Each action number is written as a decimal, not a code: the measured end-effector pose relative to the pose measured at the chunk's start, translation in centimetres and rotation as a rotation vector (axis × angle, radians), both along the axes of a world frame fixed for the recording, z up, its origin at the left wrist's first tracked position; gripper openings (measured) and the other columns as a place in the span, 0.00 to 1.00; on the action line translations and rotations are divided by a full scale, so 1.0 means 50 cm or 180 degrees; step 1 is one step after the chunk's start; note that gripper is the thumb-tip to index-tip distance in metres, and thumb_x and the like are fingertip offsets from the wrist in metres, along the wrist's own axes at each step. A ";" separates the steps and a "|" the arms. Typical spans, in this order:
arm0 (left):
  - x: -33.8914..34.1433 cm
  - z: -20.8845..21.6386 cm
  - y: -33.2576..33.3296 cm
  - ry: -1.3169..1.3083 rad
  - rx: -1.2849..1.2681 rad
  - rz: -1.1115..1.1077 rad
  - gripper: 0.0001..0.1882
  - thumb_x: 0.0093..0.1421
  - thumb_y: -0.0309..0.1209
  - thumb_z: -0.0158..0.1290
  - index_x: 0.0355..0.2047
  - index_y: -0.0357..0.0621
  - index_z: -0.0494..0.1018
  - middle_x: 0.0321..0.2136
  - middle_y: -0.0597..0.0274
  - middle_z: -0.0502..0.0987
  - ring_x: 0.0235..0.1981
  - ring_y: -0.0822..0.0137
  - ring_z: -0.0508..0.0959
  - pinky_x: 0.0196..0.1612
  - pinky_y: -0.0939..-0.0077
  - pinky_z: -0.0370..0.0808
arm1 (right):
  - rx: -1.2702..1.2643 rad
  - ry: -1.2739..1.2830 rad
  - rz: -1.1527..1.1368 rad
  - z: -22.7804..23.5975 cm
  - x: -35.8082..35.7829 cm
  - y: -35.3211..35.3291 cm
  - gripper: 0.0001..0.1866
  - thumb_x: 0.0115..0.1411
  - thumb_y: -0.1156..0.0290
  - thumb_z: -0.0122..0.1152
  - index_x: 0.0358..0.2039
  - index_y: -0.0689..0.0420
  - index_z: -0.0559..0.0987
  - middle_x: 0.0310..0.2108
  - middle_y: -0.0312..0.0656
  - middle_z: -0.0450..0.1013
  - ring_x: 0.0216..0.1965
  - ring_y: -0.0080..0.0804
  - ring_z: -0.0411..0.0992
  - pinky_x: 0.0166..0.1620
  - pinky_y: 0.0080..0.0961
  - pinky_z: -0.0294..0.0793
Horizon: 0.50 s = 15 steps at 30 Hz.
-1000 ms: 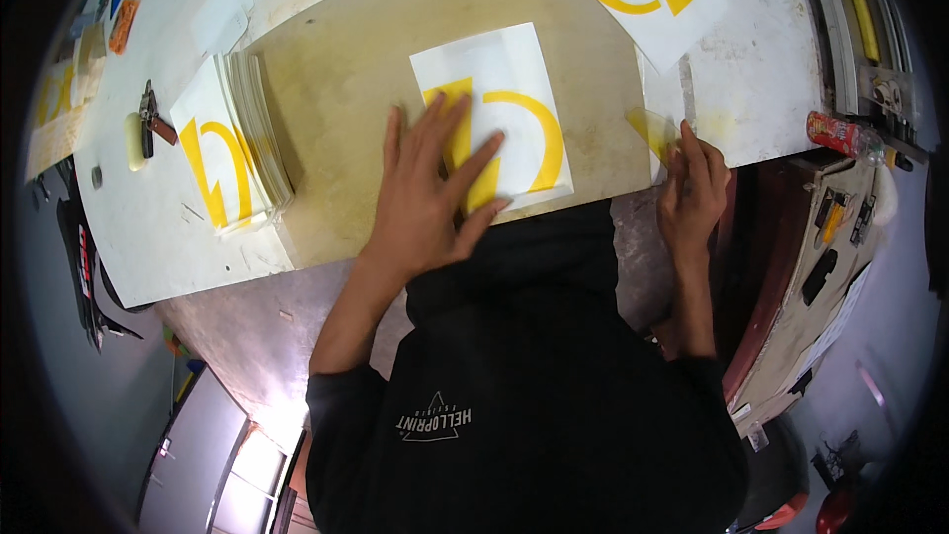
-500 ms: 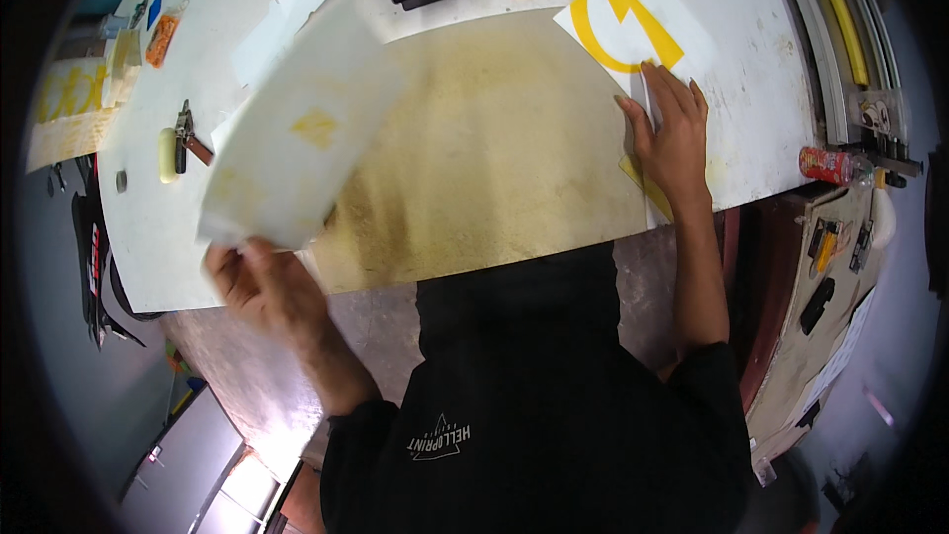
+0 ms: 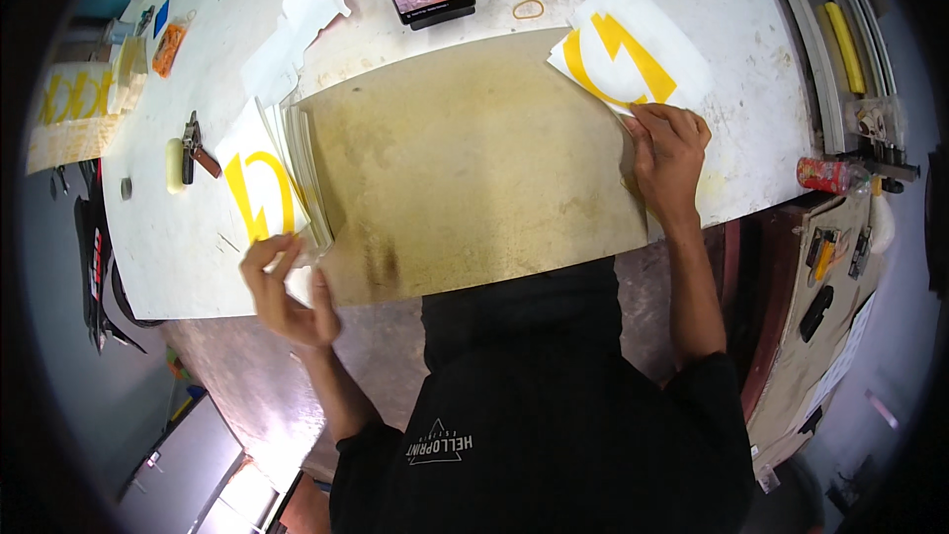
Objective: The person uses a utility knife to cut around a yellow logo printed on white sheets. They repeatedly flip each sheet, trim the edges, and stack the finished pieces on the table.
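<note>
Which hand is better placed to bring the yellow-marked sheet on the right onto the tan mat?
Right, most likely: the right hand is at the near edge of that sheet, at the mat's right side. The left hand is across the mat, by the near end of the left stack.

The head view, the left one of two wide fisheye cameras worn side by side, looks steeply down from above the wearer's own shirt [image 3: 544, 435], facing out over the counter [image 3: 163, 267], upright and unmirrored. It sits near enough that the left hand [image 3: 287, 292] and right hand [image 3: 670, 153] both show whole, their forearms rising from the lower part. The wide lens also takes in the floor [image 3: 237, 361] beside the wearer, bending the counter's straight edges and darkening to black at the corners.
</note>
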<state>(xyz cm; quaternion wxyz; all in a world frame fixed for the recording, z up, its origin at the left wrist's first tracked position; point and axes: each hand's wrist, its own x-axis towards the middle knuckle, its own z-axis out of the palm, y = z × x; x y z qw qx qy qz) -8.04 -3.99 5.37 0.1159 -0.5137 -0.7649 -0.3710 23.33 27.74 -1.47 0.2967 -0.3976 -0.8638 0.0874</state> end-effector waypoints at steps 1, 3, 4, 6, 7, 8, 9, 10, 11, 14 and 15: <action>0.020 -0.012 0.021 -0.0200 0.0070 -0.0308 0.18 0.58 0.30 0.61 0.45 0.30 0.80 0.45 0.44 0.80 0.50 0.47 0.77 0.60 0.52 0.71 | 0.0193 0.0186 -0.0057 0.000 0.001 -0.002 0.11 0.58 0.72 0.74 0.42 0.57 0.87 0.43 0.38 0.82 0.48 0.35 0.76 0.61 0.44 0.61; 0.070 -0.032 0.070 -0.0893 0.0078 -0.0697 0.19 0.58 0.31 0.61 0.47 0.30 0.80 0.44 0.44 0.80 0.50 0.48 0.78 0.59 0.55 0.72 | 0.0542 0.0586 -0.0154 0.001 0.005 -0.023 0.11 0.57 0.72 0.74 0.42 0.56 0.88 0.45 0.37 0.82 0.48 0.35 0.76 0.60 0.44 0.62; 0.103 -0.035 0.091 -0.1371 0.0005 -0.0719 0.19 0.59 0.31 0.60 0.48 0.30 0.80 0.44 0.44 0.80 0.50 0.49 0.79 0.58 0.57 0.72 | 0.0745 0.0487 0.0125 0.006 0.001 -0.041 0.11 0.57 0.73 0.73 0.42 0.54 0.88 0.47 0.36 0.82 0.48 0.35 0.76 0.60 0.44 0.63; 0.148 -0.051 0.159 -0.3495 0.0481 -0.0907 0.20 0.65 0.35 0.59 0.51 0.31 0.79 0.45 0.45 0.81 0.51 0.53 0.80 0.55 0.60 0.75 | 0.1220 0.0251 0.0610 0.023 0.005 -0.096 0.11 0.58 0.73 0.73 0.43 0.52 0.88 0.50 0.36 0.83 0.48 0.35 0.76 0.60 0.42 0.65; 0.153 -0.055 0.193 -0.4511 0.0738 -0.1044 0.20 0.67 0.35 0.58 0.51 0.31 0.79 0.45 0.46 0.82 0.50 0.55 0.81 0.55 0.61 0.76 | 0.1221 0.0213 0.0984 0.021 0.010 -0.119 0.12 0.58 0.73 0.73 0.44 0.51 0.87 0.52 0.38 0.82 0.49 0.36 0.76 0.61 0.42 0.65; 0.152 -0.057 0.224 -0.5531 0.0986 -0.1159 0.20 0.69 0.36 0.57 0.52 0.31 0.78 0.45 0.47 0.82 0.49 0.58 0.81 0.54 0.63 0.77 | 0.1200 0.0177 0.1357 0.019 0.012 -0.140 0.13 0.58 0.72 0.72 0.45 0.49 0.87 0.54 0.39 0.81 0.50 0.37 0.75 0.61 0.42 0.66; 0.144 -0.065 0.236 -0.5846 0.0898 -0.1113 0.20 0.71 0.36 0.57 0.53 0.31 0.78 0.45 0.49 0.83 0.48 0.60 0.82 0.53 0.65 0.77 | 0.1063 0.0150 0.1592 0.023 0.012 -0.156 0.16 0.59 0.72 0.72 0.48 0.51 0.86 0.54 0.42 0.81 0.51 0.38 0.75 0.62 0.42 0.67; 0.135 -0.072 0.247 -0.6160 0.0814 -0.1039 0.20 0.72 0.36 0.56 0.54 0.31 0.78 0.46 0.50 0.83 0.47 0.62 0.82 0.52 0.67 0.78 | 0.0923 0.0126 0.1830 0.029 0.009 -0.169 0.19 0.59 0.72 0.73 0.52 0.53 0.84 0.55 0.44 0.80 0.52 0.40 0.75 0.63 0.42 0.68; 0.122 -0.090 0.249 -0.5735 0.0409 -0.0828 0.19 0.73 0.36 0.55 0.54 0.31 0.78 0.46 0.52 0.84 0.46 0.65 0.82 0.52 0.69 0.78 | 0.0798 0.0109 0.2066 0.035 0.002 -0.177 0.22 0.59 0.72 0.73 0.55 0.55 0.83 0.56 0.46 0.80 0.53 0.42 0.76 0.63 0.43 0.68; 0.106 -0.103 0.219 -0.5263 0.0312 -0.0870 0.16 0.74 0.31 0.53 0.54 0.30 0.78 0.46 0.56 0.84 0.44 0.70 0.82 0.50 0.74 0.78 | -0.0764 0.1006 0.0882 0.049 -0.029 -0.195 0.29 0.61 0.72 0.72 0.61 0.64 0.74 0.55 0.52 0.79 0.54 0.41 0.75 0.60 0.38 0.72; 0.108 -0.107 0.204 -0.5217 0.0473 -0.1001 0.16 0.74 0.31 0.54 0.53 0.30 0.78 0.46 0.56 0.84 0.44 0.70 0.82 0.50 0.74 0.78 | -0.1418 0.1334 0.0554 0.045 -0.037 -0.195 0.30 0.63 0.73 0.71 0.63 0.67 0.71 0.53 0.52 0.79 0.52 0.38 0.76 0.58 0.35 0.74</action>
